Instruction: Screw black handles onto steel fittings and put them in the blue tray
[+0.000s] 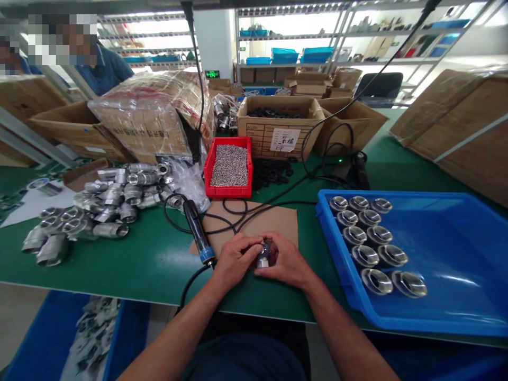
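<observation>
Head view: your left hand and right hand both grasp small dark-topped metal fitting near green table's front edge. From fitting: corded screwdriver at ten o'clock, heap of metal fittings farther along ten; red bin of small metal pieces at eleven; blue tray with metal rings at three.
</observation>
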Demonstrator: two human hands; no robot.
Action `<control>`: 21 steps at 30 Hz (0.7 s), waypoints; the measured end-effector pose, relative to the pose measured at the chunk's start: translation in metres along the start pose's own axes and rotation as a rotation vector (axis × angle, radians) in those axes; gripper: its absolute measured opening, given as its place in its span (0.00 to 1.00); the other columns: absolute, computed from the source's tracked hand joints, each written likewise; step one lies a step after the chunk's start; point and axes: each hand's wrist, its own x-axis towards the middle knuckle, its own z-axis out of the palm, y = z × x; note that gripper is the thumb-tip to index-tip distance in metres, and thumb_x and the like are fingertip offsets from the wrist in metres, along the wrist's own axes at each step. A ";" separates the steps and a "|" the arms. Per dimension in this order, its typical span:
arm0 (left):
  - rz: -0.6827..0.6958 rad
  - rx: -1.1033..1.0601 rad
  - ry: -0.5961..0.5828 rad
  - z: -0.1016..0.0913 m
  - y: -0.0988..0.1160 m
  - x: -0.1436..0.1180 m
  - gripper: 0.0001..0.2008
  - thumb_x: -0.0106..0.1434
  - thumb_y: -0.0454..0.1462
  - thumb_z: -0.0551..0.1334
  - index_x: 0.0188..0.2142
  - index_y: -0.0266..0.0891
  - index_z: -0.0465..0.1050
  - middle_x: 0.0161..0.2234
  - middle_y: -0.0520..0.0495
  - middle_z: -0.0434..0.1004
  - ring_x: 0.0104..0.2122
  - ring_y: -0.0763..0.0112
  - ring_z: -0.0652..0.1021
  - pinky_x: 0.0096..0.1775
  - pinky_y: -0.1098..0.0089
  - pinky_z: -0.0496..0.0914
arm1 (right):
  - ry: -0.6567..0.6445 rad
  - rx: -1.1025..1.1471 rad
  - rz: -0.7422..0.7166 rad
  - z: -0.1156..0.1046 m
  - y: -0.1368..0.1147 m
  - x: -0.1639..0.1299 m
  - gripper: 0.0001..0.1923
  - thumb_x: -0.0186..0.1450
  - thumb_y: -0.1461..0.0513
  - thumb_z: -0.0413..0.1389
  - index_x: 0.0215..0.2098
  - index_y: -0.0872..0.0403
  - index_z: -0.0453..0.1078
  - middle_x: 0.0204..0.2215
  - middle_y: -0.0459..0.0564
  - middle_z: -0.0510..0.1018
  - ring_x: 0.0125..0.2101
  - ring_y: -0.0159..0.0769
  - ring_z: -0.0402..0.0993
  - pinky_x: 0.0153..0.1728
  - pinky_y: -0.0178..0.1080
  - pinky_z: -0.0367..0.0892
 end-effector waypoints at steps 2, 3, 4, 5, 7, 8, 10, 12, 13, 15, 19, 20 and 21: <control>-0.007 -0.006 0.000 -0.002 -0.001 -0.004 0.17 0.61 0.40 0.64 0.50 0.43 0.76 0.37 0.48 0.74 0.33 0.69 0.75 0.37 0.68 0.71 | 0.000 0.010 0.024 0.001 0.000 0.000 0.40 0.46 0.56 0.72 0.54 0.51 0.64 0.43 0.49 0.76 0.40 0.41 0.74 0.41 0.42 0.70; -0.009 -0.009 -0.008 -0.003 -0.001 -0.005 0.21 0.59 0.39 0.66 0.52 0.43 0.73 0.38 0.48 0.74 0.32 0.70 0.74 0.36 0.69 0.71 | 0.001 0.014 0.029 0.002 0.000 0.000 0.39 0.46 0.56 0.72 0.54 0.51 0.64 0.43 0.49 0.76 0.39 0.40 0.74 0.40 0.41 0.70; -0.006 -0.007 -0.022 -0.004 -0.002 -0.007 0.23 0.57 0.38 0.67 0.53 0.43 0.72 0.38 0.48 0.73 0.32 0.71 0.74 0.35 0.70 0.70 | 0.003 0.016 0.029 0.002 0.000 0.000 0.38 0.47 0.57 0.71 0.54 0.51 0.64 0.42 0.49 0.75 0.38 0.39 0.74 0.40 0.41 0.69; 0.005 0.001 -0.037 -0.004 -0.003 -0.008 0.24 0.56 0.37 0.68 0.53 0.42 0.72 0.39 0.48 0.73 0.32 0.71 0.74 0.35 0.70 0.70 | 0.007 0.016 0.027 0.002 0.000 0.000 0.38 0.48 0.57 0.71 0.54 0.51 0.64 0.43 0.49 0.75 0.37 0.38 0.74 0.39 0.40 0.69; 0.032 0.030 -0.057 -0.004 -0.004 -0.008 0.20 0.56 0.36 0.69 0.49 0.42 0.74 0.38 0.48 0.73 0.33 0.71 0.74 0.36 0.70 0.70 | 0.009 0.013 0.023 0.002 0.000 0.000 0.37 0.48 0.57 0.71 0.53 0.51 0.64 0.44 0.49 0.75 0.38 0.38 0.74 0.40 0.40 0.69; 0.041 0.040 -0.056 -0.004 -0.005 -0.008 0.18 0.56 0.36 0.69 0.47 0.41 0.75 0.38 0.49 0.73 0.33 0.71 0.74 0.36 0.70 0.69 | 0.007 0.008 0.024 0.002 0.000 0.000 0.38 0.47 0.57 0.71 0.54 0.51 0.64 0.44 0.50 0.75 0.38 0.39 0.74 0.41 0.41 0.69; 0.048 0.031 -0.056 -0.003 -0.007 -0.007 0.15 0.57 0.35 0.68 0.45 0.41 0.76 0.37 0.49 0.73 0.33 0.71 0.74 0.37 0.70 0.69 | -0.010 -0.002 0.028 0.001 0.000 0.000 0.40 0.46 0.56 0.72 0.54 0.52 0.64 0.45 0.50 0.75 0.40 0.40 0.74 0.42 0.42 0.69; 0.049 0.010 -0.065 -0.003 -0.009 -0.005 0.15 0.57 0.34 0.68 0.45 0.42 0.77 0.36 0.50 0.73 0.33 0.71 0.74 0.38 0.70 0.69 | -0.028 -0.003 0.028 0.000 0.000 0.000 0.41 0.46 0.55 0.72 0.55 0.52 0.64 0.45 0.51 0.75 0.41 0.41 0.74 0.43 0.42 0.69; 0.047 0.004 -0.067 -0.003 -0.010 -0.005 0.15 0.57 0.34 0.68 0.45 0.42 0.77 0.36 0.50 0.73 0.34 0.71 0.74 0.38 0.70 0.69 | -0.033 -0.001 0.027 0.000 0.000 0.000 0.41 0.46 0.55 0.72 0.55 0.52 0.63 0.45 0.51 0.75 0.41 0.41 0.74 0.44 0.43 0.69; 0.039 -0.001 -0.066 -0.002 -0.011 -0.005 0.15 0.57 0.34 0.68 0.46 0.42 0.76 0.36 0.50 0.73 0.33 0.71 0.74 0.39 0.70 0.69 | -0.035 0.005 0.027 0.000 0.001 0.001 0.41 0.47 0.55 0.72 0.55 0.51 0.63 0.45 0.51 0.75 0.41 0.41 0.74 0.44 0.43 0.69; 0.029 -0.008 -0.053 -0.001 -0.013 -0.006 0.15 0.57 0.35 0.68 0.46 0.42 0.76 0.36 0.50 0.73 0.33 0.70 0.74 0.38 0.70 0.69 | -0.032 -0.008 0.026 0.001 0.003 0.001 0.41 0.47 0.55 0.72 0.55 0.52 0.64 0.46 0.51 0.75 0.43 0.43 0.74 0.46 0.44 0.69; 0.031 -0.006 -0.049 0.000 -0.013 -0.006 0.15 0.57 0.35 0.68 0.46 0.42 0.76 0.36 0.50 0.73 0.33 0.70 0.74 0.38 0.70 0.69 | -0.037 -0.018 0.026 0.000 0.002 0.001 0.41 0.47 0.55 0.72 0.55 0.52 0.63 0.46 0.52 0.75 0.44 0.43 0.74 0.46 0.45 0.69; 0.035 -0.002 -0.045 0.000 -0.013 -0.006 0.15 0.57 0.35 0.68 0.46 0.42 0.76 0.36 0.50 0.73 0.33 0.70 0.74 0.38 0.69 0.69 | -0.052 -0.031 0.024 -0.003 -0.001 0.000 0.41 0.47 0.54 0.72 0.56 0.52 0.63 0.47 0.52 0.75 0.45 0.44 0.74 0.47 0.45 0.69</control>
